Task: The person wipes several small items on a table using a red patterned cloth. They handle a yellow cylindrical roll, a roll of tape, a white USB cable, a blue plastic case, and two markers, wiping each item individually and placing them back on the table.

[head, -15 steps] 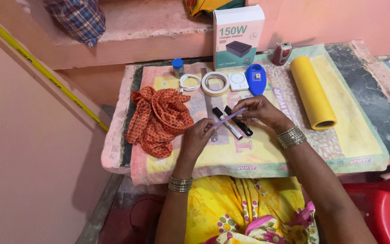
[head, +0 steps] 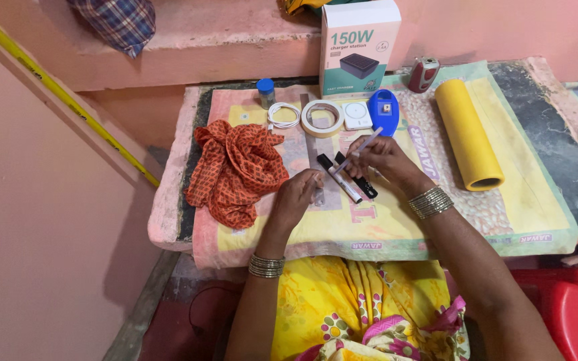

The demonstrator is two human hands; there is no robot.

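My right hand pinches a thin pale lilac stick that slants up to the right above the mat. Just under it lie two markers, one with a white barrel, one black. My left hand is curled, fingertips down on a long steel ruler beside the markers, and holds nothing that I can see. Both wrists wear metal bangles.
A crumpled orange cloth lies left of my hands. Behind are a blue-capped bottle, white cable, tape roll, white square pad, blue oval device, a box and a yellow roll. A red plastic seat stands at lower right.
My left hand has let go of the lilac stick and dropped onto the ruler. My right hand has swung the stick up, its tip now pointing up and right.
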